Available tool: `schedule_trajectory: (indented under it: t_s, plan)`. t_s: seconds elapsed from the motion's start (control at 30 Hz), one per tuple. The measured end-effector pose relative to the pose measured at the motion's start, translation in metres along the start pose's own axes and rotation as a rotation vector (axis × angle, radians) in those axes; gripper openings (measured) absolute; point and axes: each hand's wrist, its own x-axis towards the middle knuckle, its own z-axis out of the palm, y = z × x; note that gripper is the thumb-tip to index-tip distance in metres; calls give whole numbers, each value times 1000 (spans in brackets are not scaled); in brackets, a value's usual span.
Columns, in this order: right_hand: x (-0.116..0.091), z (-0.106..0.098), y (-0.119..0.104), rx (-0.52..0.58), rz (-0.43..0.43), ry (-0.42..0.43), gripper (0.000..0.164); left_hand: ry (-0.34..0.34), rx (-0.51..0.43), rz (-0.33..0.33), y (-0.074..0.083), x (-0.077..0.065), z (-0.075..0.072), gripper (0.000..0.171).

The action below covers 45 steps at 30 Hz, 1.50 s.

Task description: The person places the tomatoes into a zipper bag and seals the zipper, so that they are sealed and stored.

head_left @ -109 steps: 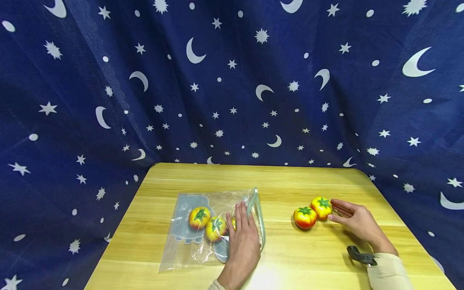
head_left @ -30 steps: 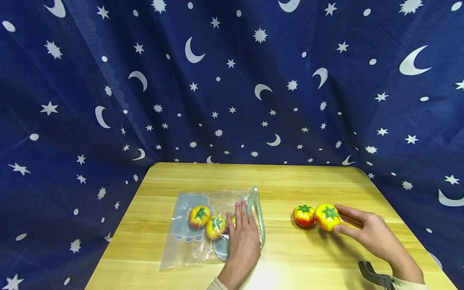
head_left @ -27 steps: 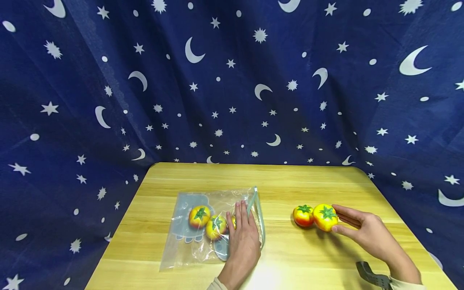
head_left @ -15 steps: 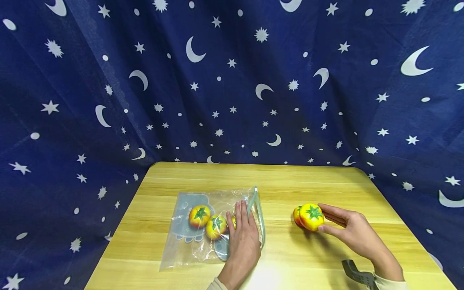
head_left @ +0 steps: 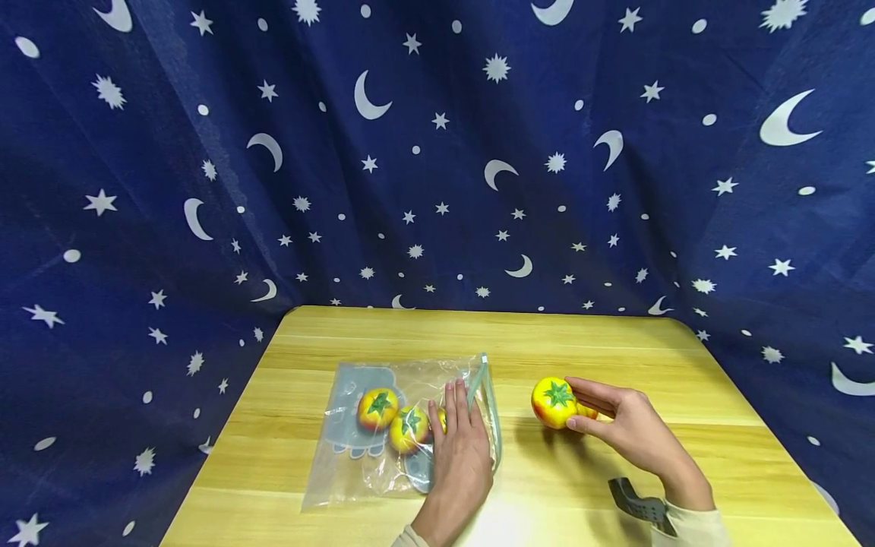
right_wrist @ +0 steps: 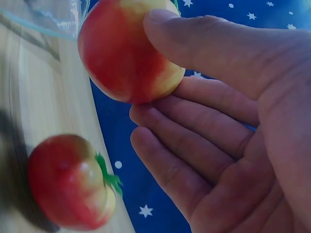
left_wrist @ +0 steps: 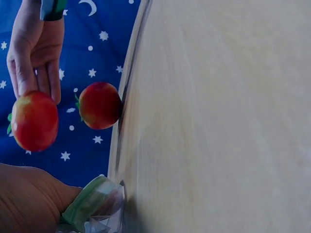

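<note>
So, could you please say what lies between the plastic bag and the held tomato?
Bare wood-grain tabletop separates the bag from the held tomato in the head view.

The head view is bright, with white glare on the table (head_left: 526, 490) at bottom centre; both wrist views look dim and bluish

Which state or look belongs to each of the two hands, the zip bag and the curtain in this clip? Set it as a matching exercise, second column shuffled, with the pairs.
Column one
1. Left hand
2. Right hand
3. Zip bag
4. Curtain

Column two
A. Dark blue, printed with pale moons and stars
B. Holds a tomato between thumb and fingers
C. Transparent, with other tomatoes inside
D. Rests on the plastic, fingers straight

Pairs: 1-D, 2-B, 3-C, 4-A
</note>
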Motion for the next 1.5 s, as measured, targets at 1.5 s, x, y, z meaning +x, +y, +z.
schedule_trajectory:
  t_s: [1.5]
  plan:
    - [62, 81, -5, 57, -36, -183, 61, -45, 49, -30, 4, 0, -1, 94]
